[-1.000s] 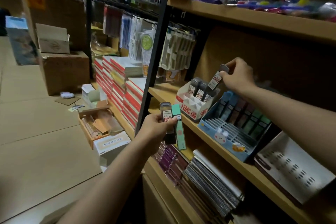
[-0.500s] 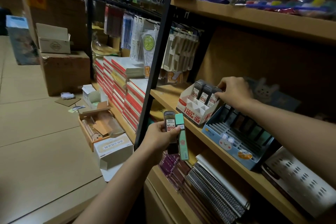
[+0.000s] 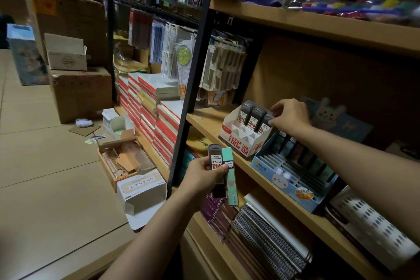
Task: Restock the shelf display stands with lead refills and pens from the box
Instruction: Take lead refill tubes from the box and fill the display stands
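My left hand (image 3: pixel 200 179) grips a black lead refill case (image 3: pixel 214 160) and a mint-green one (image 3: pixel 230 175) upright in front of the shelf. My right hand (image 3: pixel 289 115) reaches over a white and red display stand (image 3: pixel 241 138) on the wooden shelf. Its fingertips pinch the top of the rightmost of three black refill cases (image 3: pixel 266 124) standing in the stand's back row. To the right stands a blue display stand (image 3: pixel 286 179) with dark and coloured refills in its back slots.
A wooden shelf edge (image 3: pixel 204 125) runs under the stands, with notebooks (image 3: pixel 268 241) on the shelf below. An open wooden-coloured box (image 3: pixel 122 161) and a white carton (image 3: pixel 143 191) lie on the floor. A black upright post (image 3: pixel 193 88) stands left of the stands.
My right hand has lowered a black refill case into the white and red stand's back row and still pinches it. My left hand kept its two cases, hardly moving.
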A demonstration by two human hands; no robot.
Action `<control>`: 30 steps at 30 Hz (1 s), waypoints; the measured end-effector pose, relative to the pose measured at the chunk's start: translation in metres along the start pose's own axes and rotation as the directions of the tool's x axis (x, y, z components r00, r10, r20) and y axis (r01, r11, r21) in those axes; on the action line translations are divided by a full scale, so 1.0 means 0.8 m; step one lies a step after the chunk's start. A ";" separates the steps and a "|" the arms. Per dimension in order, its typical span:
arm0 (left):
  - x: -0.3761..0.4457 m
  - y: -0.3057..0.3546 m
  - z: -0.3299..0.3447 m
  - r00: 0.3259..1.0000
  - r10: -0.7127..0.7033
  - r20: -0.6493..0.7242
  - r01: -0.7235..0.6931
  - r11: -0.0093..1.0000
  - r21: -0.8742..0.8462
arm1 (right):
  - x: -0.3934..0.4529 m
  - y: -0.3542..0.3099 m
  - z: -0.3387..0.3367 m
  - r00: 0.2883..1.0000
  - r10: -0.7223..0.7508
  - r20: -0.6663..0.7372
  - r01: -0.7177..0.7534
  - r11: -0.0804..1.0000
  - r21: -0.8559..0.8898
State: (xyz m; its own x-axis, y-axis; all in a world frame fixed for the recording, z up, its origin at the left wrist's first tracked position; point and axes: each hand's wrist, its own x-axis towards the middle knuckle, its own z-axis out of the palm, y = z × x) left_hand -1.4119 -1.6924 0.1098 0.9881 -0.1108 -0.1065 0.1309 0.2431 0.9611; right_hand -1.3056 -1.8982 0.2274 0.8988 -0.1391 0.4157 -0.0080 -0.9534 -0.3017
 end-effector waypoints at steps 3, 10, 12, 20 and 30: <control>0.001 -0.001 0.002 1.000 -0.004 0.004 0.004 1.000 0.012 | -0.002 0.001 -0.004 1.000 0.001 0.025 -0.003 0.998 0.064; 0.000 0.002 0.006 0.999 0.040 0.004 -0.040 0.999 0.017 | -0.085 0.001 -0.010 0.991 -0.121 0.053 0.086 0.898 0.432; -0.002 0.002 0.011 0.998 0.057 0.037 -0.058 0.998 0.031 | -0.128 0.001 -0.004 0.961 -0.169 0.217 0.033 0.854 0.518; -0.015 0.004 0.030 0.985 0.059 0.165 -0.073 0.994 0.081 | -0.175 -0.002 -0.010 0.944 -0.144 0.296 -0.057 0.814 0.578; -0.008 0.002 0.033 0.966 0.037 0.256 -0.046 0.999 0.026 | -0.166 0.024 -0.042 0.979 -0.093 0.181 -0.035 0.801 0.598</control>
State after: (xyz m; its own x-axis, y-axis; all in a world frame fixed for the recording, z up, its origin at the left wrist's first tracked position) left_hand -1.4206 -1.7171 0.1188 0.9386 -0.3449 -0.0016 0.0834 0.2224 0.9714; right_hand -1.4394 -1.9073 0.1950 0.9602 0.0010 0.2794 0.2244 -0.5982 -0.7693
